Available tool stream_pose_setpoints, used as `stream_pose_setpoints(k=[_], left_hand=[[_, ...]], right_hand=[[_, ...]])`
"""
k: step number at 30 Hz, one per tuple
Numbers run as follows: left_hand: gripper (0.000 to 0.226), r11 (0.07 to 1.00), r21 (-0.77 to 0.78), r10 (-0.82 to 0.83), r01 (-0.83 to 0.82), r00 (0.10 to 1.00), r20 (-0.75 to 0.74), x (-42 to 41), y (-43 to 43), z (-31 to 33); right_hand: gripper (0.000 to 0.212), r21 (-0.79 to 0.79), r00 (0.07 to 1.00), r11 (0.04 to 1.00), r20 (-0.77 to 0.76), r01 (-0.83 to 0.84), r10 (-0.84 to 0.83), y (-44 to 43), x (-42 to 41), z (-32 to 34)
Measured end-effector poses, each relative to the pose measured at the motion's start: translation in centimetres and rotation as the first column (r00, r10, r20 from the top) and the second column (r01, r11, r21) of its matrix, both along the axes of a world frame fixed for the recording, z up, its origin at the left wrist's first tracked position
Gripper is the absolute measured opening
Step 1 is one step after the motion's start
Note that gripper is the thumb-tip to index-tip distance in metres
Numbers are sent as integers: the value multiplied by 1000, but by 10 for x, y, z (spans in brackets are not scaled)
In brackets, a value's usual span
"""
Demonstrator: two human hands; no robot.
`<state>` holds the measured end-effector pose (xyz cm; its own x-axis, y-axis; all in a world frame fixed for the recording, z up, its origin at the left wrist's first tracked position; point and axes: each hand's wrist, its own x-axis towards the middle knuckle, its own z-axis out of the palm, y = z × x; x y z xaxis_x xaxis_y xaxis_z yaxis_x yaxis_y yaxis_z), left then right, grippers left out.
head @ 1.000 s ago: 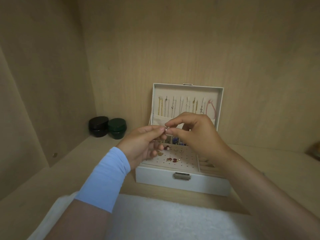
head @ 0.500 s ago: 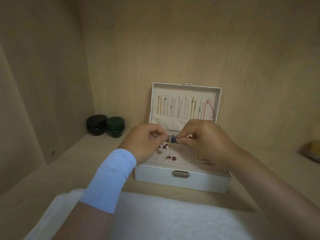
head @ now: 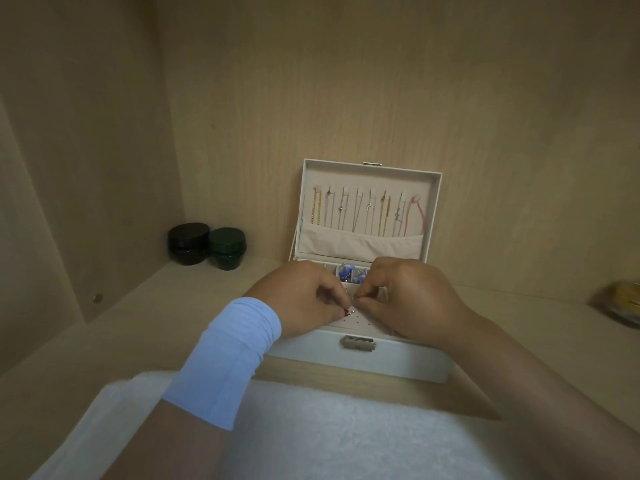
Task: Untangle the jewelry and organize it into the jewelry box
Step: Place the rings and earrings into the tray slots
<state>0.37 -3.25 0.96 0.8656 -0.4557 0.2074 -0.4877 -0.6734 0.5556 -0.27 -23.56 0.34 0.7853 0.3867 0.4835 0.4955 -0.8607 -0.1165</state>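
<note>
home wardrobe shelf point(head: 519, 323): wood panels point(head: 346, 81), jars point(head: 188, 242)

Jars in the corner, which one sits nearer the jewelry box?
The green jar; the black jar stands on its far side, by the wall.

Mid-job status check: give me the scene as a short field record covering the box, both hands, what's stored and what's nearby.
box: white jewelry box, lid open and upright
lid contents: necklaces hanging in a row
rear compartment: blue pieces
left hand: pinches a small earring over the perforated panel
right hand: fingertips pinched close beside it, apparently on the same piece
nearby: black jar and green jar at left; white towel in front
</note>
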Motion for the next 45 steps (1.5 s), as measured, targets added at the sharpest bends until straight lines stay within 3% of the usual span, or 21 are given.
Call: stream_pose_setpoints(k=[4, 10, 17, 22, 25, 31, 37, 41, 45], left_hand=[[11, 1000, 0, 22, -22, 999, 23, 0, -2, -2], [18, 995, 101, 9, -22, 992, 122, 2, -9, -10], [22, 994, 101, 29, -47, 985, 169, 0, -14, -9], [16, 998, -60, 19, -3, 963, 268, -6, -59, 0], [12, 998, 2, -58, 59, 970, 236, -6, -101, 7], [16, 964, 254, -124, 74, 974, 188, 3, -184, 14], [20, 771, 635, -61, -52, 986, 154, 20, -231, -3], [24, 723, 683, -7, -104, 987, 158, 27, -242, -11], [18, 728, 680, -5, -86, 991, 130, 29, -248, -15]], right_hand=[[10, -61, 994, 996, -99, -60, 54, -7, -1, 6], [13, 16, 973, 999, -229, -40, 43, -13, 7, 7], [15, 286, 957, 957, -288, 54, 32, -53, -3, 39], [9, 99, 910, 981, -398, 168, -116, -123, -7, 42], [17, -49, 861, 982, -475, 182, -183, -161, -7, 34], [21, -119, 785, 967, -567, 223, -251, -203, 1, 12], [13, -65, 754, 968, -615, 244, -232, -214, 8, 1], [17, -49, 746, 963, -622, 266, -238, -213, 10, -7], [4, -18, 767, 962, -600, 272, -228, -209, 12, -12]])
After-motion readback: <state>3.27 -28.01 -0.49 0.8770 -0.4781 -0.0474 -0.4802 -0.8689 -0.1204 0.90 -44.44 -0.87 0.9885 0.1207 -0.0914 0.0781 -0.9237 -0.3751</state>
